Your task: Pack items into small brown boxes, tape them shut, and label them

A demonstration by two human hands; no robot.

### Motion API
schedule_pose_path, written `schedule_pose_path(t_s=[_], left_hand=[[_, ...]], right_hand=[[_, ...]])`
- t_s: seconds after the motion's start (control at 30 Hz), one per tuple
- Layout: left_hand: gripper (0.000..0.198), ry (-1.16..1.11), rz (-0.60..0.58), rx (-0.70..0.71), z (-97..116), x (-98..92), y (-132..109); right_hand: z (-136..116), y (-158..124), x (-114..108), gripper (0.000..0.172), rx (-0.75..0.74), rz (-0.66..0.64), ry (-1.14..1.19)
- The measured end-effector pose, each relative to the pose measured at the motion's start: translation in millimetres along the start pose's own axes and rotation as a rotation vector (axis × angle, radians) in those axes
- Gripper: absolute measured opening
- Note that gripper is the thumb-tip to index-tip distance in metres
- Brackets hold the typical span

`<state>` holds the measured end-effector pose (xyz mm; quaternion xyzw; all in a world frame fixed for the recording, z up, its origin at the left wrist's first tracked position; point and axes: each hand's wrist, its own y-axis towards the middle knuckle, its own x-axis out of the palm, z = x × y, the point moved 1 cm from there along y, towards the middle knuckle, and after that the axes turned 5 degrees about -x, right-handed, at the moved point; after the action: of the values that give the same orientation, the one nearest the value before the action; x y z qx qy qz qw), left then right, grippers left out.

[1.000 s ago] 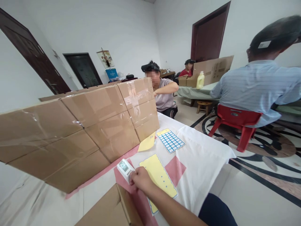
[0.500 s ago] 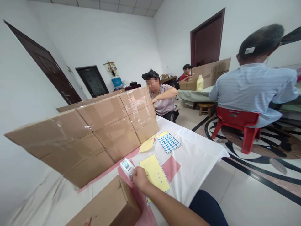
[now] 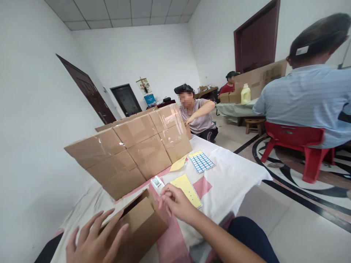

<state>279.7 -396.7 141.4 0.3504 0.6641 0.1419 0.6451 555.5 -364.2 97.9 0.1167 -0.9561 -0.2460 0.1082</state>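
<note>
Brown cardboard box (image 3: 145,223) at lower centre of frame, top not flush: a dark gap shows along it. Left hand (image 3: 95,239), lower left, over the near-left part of the box, fingers and thumb spread wide; firmness of contact cannot be told.

Right hand (image 3: 175,201), centre of frame: thumb and fingers drawn together at the lower end of a small white device (image 3: 157,182) with a display-like window. Whether the fingertips pinch the device or only sit against it cannot be told. Device lies just beyond the box's far end.

To the right of the device, partly behind the right hand: yellow card (image 3: 187,187) with blue dots. Farther up: blue-gridded card (image 3: 202,162); left of it, a plain yellow sheet (image 3: 178,165) near the base of a stack of taped cartons (image 3: 137,146). Stack fills left-centre of frame, standing on the table (image 3: 236,168), which is covered by white cloth with pink patches.

Background: person in grey top (image 3: 200,117) at the stack's far end, arm bent. Right edge: person in light-blue shirt (image 3: 304,98), back to camera, on a red chair (image 3: 296,136). Upper right: pale yellow bottle (image 3: 245,95).
</note>
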Motion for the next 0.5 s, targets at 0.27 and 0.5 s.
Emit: schedule_pose_path(t_s=[0.27,0.5], left_hand=[[0.023,-0.476,0.093,0.213,58,-21.3,5],[0.019,-0.367,0.337,0.212,69,-40.2,-8]], right_hand=[[-49,-30,28,0.016,-0.233,-0.400,-0.392],[-46,-18,43,0.022,-0.150,-0.472,-0.418]])
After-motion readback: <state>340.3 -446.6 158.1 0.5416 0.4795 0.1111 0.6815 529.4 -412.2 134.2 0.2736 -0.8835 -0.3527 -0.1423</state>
